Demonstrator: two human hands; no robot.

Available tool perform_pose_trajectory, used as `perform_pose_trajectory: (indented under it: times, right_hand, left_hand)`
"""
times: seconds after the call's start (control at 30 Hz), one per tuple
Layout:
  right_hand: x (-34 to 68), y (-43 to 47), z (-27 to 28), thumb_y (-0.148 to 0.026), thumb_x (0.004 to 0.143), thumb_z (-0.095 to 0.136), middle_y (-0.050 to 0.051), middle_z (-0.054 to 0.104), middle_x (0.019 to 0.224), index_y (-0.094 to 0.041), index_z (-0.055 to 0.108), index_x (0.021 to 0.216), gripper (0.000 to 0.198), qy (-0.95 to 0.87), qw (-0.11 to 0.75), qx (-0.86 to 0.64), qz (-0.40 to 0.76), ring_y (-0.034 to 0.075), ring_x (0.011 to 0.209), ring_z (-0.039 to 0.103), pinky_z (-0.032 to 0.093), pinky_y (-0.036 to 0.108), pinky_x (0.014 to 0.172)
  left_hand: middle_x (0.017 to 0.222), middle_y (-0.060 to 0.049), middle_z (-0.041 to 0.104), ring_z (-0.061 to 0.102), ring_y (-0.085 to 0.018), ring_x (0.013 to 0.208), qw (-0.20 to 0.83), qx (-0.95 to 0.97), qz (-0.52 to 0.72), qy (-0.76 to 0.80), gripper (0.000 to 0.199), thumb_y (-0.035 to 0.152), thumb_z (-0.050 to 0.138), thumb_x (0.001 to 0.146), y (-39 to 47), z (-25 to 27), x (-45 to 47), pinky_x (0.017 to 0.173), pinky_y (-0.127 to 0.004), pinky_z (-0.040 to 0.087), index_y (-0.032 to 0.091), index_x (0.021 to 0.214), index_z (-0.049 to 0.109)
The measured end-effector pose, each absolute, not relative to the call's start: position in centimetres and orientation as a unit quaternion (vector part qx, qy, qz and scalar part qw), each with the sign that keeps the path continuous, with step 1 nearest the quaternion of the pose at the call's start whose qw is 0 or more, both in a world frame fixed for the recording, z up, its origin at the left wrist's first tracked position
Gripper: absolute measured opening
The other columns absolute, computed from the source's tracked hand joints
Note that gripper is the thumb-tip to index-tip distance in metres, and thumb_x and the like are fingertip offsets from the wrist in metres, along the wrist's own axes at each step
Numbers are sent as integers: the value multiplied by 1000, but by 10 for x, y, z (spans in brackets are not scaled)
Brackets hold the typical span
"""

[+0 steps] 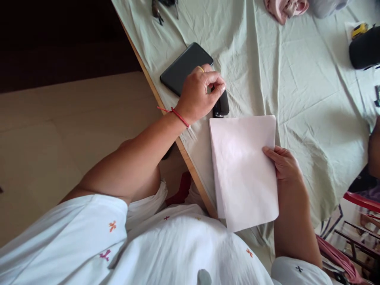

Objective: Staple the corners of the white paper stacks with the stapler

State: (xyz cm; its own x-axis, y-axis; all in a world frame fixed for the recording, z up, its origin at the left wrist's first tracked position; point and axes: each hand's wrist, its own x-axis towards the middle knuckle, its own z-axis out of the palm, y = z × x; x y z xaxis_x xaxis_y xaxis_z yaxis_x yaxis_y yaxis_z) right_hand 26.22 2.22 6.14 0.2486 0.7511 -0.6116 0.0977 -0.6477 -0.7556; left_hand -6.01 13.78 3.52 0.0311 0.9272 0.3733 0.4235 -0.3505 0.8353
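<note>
My left hand (202,93), with a ring and a red wrist string, is closed at a black stapler (222,105). Its fingers are curled and partly hide the stapler. The stapler's visible end lies at the top left corner of some white paper sheets (245,170). Along the right edge of the sheets, my right hand (283,162) grips them, with the thumb on top and the fingers underneath. The sheets' left edges are slightly fanned, and their lower part hangs over the table edge near my body. A dark tablet-like slab (188,67) lies just beyond my left hand.
A pale green cloth (246,71) with creases covers the table. Dark glasses (163,6) lie at the far left, a pink cloth (285,10) at the top. To the right are a black case (365,47) and a yellow item (360,30). A red chair (362,201) stands beyond.
</note>
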Motion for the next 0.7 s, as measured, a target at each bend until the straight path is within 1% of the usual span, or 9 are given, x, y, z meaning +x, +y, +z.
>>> perform_pose_trajectory:
  times: [0.07, 0.17, 0.23, 0.33, 0.43, 0.53, 0.7]
  right_hand:
    - [261, 25, 60, -45, 52, 101, 2, 78, 67, -22, 82, 78, 39, -294, 306, -732, 533, 23, 56, 73, 62, 33, 49]
    - [260, 24, 59, -44, 56, 100, 2, 79, 69, -22, 82, 81, 38, -296, 320, -732, 524, 23, 57, 74, 63, 34, 52]
    - [260, 22, 59, -43, 59, 98, 2, 80, 72, -21, 82, 84, 37, -298, 326, -734, 517, 23, 59, 75, 64, 35, 55]
    - [260, 19, 57, -43, 60, 98, 3, 80, 74, -21, 81, 85, 37, -297, 328, -739, 509, 25, 61, 76, 65, 38, 60]
    - [261, 19, 55, -44, 59, 98, 3, 80, 74, -22, 81, 85, 38, -293, 328, -741, 507, 25, 60, 75, 65, 39, 60]
    - [262, 19, 53, -43, 57, 98, 2, 80, 73, -22, 81, 85, 39, -290, 334, -740, 507, 23, 58, 74, 64, 38, 56]
    - [265, 20, 50, -43, 56, 99, 2, 80, 72, -22, 81, 83, 38, -291, 339, -731, 516, 22, 58, 74, 62, 34, 53]
  left_hand:
    - [102, -6, 75, 66, -25, 105, 259, 683, 468, 497, 16, 30, 64, 92, 140, 34, -61, 102, -43, 52, 28, 82, 76]
    - [119, -3, 78, 66, -25, 120, 278, 710, 460, 455, 12, 23, 68, 88, 141, 32, -61, 116, -45, 47, 29, 88, 78]
    - [122, -2, 78, 64, -26, 129, 315, 723, 444, 425, 12, 21, 71, 85, 141, 30, -60, 121, -47, 44, 28, 90, 80]
    - [115, -1, 80, 62, -27, 135, 379, 730, 408, 397, 12, 22, 73, 83, 141, 26, -59, 124, -49, 42, 27, 90, 81]
    - [113, -1, 81, 63, -27, 135, 417, 719, 395, 391, 12, 23, 76, 82, 142, 24, -61, 125, -49, 42, 26, 92, 83]
    - [113, -2, 81, 64, -28, 134, 429, 717, 389, 388, 14, 23, 79, 80, 143, 23, -64, 124, -48, 42, 24, 92, 83]
    - [113, -3, 82, 62, -27, 136, 422, 729, 374, 388, 15, 20, 80, 79, 145, 20, -65, 123, -46, 43, 25, 93, 84]
